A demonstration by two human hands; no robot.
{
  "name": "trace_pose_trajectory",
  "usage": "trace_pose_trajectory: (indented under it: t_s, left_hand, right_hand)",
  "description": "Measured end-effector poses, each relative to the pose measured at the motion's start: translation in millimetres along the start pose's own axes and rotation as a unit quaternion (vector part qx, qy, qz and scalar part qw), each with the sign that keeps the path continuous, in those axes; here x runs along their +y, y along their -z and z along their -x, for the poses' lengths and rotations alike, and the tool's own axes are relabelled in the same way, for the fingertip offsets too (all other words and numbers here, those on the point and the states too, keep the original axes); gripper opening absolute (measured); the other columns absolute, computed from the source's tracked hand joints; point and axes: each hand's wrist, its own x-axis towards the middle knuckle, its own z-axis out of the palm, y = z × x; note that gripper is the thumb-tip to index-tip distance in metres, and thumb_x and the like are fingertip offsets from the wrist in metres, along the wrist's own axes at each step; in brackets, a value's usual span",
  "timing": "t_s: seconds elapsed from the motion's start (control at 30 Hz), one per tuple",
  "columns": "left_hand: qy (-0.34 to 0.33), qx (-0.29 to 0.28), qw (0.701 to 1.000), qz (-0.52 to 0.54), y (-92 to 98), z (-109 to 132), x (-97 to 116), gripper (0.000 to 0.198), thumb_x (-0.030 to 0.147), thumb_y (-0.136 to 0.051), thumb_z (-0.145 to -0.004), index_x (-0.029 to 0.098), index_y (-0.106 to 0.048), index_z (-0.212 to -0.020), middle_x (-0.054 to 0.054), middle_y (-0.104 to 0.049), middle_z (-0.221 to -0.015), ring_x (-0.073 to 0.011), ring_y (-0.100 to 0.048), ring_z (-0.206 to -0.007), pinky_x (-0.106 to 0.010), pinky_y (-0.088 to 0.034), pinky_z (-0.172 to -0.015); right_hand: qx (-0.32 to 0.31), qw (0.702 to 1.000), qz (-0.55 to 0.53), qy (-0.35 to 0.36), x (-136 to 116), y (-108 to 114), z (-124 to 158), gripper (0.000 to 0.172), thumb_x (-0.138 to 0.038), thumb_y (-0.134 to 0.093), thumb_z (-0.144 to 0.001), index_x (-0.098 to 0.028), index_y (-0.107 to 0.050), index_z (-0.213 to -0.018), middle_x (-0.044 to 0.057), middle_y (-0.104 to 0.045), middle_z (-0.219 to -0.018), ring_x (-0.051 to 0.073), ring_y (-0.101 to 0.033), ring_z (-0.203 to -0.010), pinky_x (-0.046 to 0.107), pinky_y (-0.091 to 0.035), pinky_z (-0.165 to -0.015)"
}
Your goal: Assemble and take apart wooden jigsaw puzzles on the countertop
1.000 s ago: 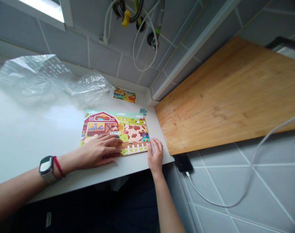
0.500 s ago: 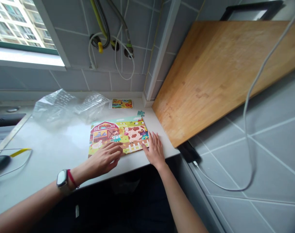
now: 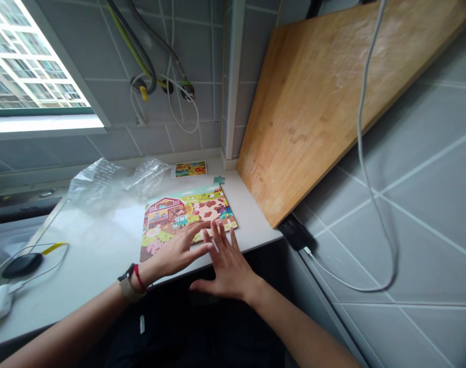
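On the desk (image 3: 94, 240), past a crumpled plastic bag (image 3: 102, 186), the left hand (image 3: 179, 250) reaches over the farm jigsaw puzzle (image 3: 167, 212), fingers open and gripping nothing. The right hand (image 3: 225, 266), fingers spread, spans its near edge, seemingly framing it.

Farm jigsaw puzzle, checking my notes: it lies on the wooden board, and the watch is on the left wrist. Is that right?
Not quite: the head view shows the farm jigsaw puzzle on the white countertop, not on the wooden board. The watch is on the left wrist, as you said.
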Motion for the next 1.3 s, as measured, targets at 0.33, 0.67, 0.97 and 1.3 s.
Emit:
trace_pose_trajectory:
  t_s: [0.33, 0.67, 0.97, 1.3]
  left_hand:
    - [-0.01, -0.043, 0.996, 0.072, -11.7, -12.0, 38.3, 0.034, 0.033, -0.055, -0.095, 0.02, -0.069, -0.123, -0.01, -0.076, -0.117, -0.0293, -0.071, -0.114, -0.046, -0.058, -0.105]
    - [0.013, -0.049, 0.998, 0.02, -11.0, -10.0, 26.9, 0.05, 0.054, -0.042, -0.106, 0.021, -0.067, -0.134, -0.011, -0.075, -0.129, -0.0311, -0.069, -0.123, -0.046, -0.056, -0.108]
    - [-0.014, 0.041, 0.999, -0.024, 16.8, -18.7, -30.6, 0.046, 0.055, -0.045, -0.107, 0.023, -0.071, -0.129, -0.01, -0.073, -0.134, -0.0282, -0.069, -0.125, -0.042, -0.055, -0.109]
    - [-0.119, 0.162, 0.978, -0.049, 50.0, 4.7, -141.2, 0.021, 0.031, -0.059, -0.101, 0.024, -0.076, -0.112, -0.007, -0.08, -0.114, -0.0243, -0.073, -0.11, -0.04, -0.059, -0.1]
  right_hand:
    - [-0.075, 0.997, 0.018, 0.018, -23.9, -7.2, 4.2, 0.159, -0.079, -0.08, -0.071, -0.006, 0.031, -0.16, 0.026, 0.009, -0.174, 0.042, 0.013, -0.163, 0.065, -0.004, -0.131]
    - [-0.136, 0.989, -0.044, 0.039, -7.4, 53.1, 2.9, 0.14, -0.056, -0.086, -0.081, -0.027, 0.02, -0.166, 0.016, 0.003, -0.178, 0.037, -0.004, -0.165, 0.065, -0.015, -0.13]
    - [-0.045, 0.989, -0.116, -0.085, 59.8, 56.4, -29.2, 0.077, -0.041, -0.067, -0.098, -0.024, -0.034, -0.166, 0.013, -0.032, -0.173, 0.032, -0.032, -0.159, 0.053, -0.034, -0.128]
    - [0.075, 0.963, -0.136, -0.219, 157.8, 42.8, -110.3, 0.039, -0.025, -0.067, -0.093, -0.019, -0.073, -0.131, 0.014, -0.073, -0.133, 0.027, -0.068, -0.124, 0.045, -0.052, -0.112]
